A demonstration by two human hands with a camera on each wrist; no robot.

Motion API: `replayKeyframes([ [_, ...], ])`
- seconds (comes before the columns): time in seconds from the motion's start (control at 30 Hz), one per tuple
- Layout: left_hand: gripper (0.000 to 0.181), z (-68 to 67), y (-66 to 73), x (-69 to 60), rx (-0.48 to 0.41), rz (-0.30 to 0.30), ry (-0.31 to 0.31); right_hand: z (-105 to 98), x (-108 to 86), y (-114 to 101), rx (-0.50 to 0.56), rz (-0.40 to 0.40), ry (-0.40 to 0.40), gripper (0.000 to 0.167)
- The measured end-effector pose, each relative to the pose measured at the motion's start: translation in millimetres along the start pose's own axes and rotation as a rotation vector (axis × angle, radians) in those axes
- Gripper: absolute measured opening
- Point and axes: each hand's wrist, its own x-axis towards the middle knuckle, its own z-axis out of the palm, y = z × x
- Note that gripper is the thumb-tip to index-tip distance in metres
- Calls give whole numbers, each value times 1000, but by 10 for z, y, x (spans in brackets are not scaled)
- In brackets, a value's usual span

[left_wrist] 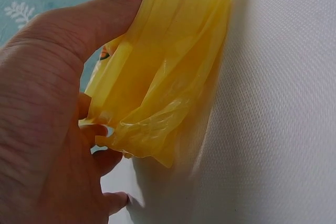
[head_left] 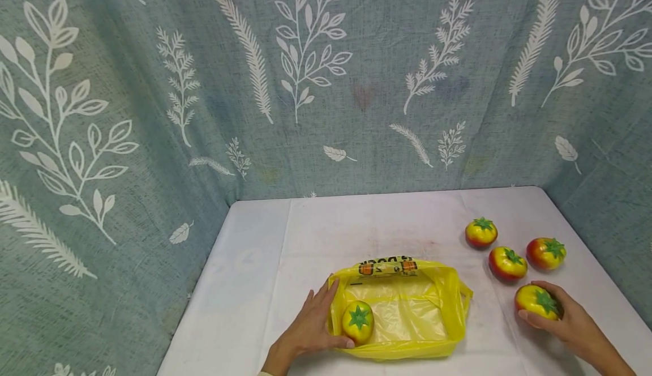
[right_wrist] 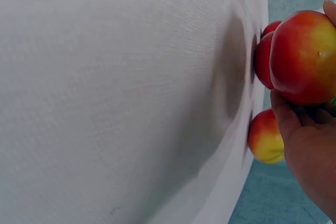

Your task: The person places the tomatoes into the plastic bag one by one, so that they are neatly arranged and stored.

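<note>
Left hand [head_left: 314, 324] spread wide round the left end of the yellow bag [head_left: 407, 349], thumb at the front rim, fingers at the back-left side. Right hand [head_left: 571, 315] curled round a red-yellow fruit [head_left: 531, 301], thumb on the near side, bag well to its left. Bag lies mouth up on the white table [head_left: 257, 274], one green-topped fruit [head_left: 358, 323] inside at left; three more fruits [head_left: 507, 264] sit just beyond the right hand.

In the head view, the worktop [head_left: 254, 268] around the yellow bag [head_left: 394, 350] is lit brightly and softly, while the curtain [head_left: 367, 144] behind the bag is rendered duller. Both wrist views are dimmer; glints are caught on the bag's creases, and soft shadow is cast beside it.
</note>
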Motion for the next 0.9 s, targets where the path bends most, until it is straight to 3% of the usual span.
replayKeyframes([
  [0.3, 129, 6, -7, -10, 4, 12, 8, -41, 6, -105, -37, -81, 47, 95],
  [0.9, 129, 8, -7, -4, 16, 17, 13, -95, -14, -329, -109, -187, 34, 94],
])
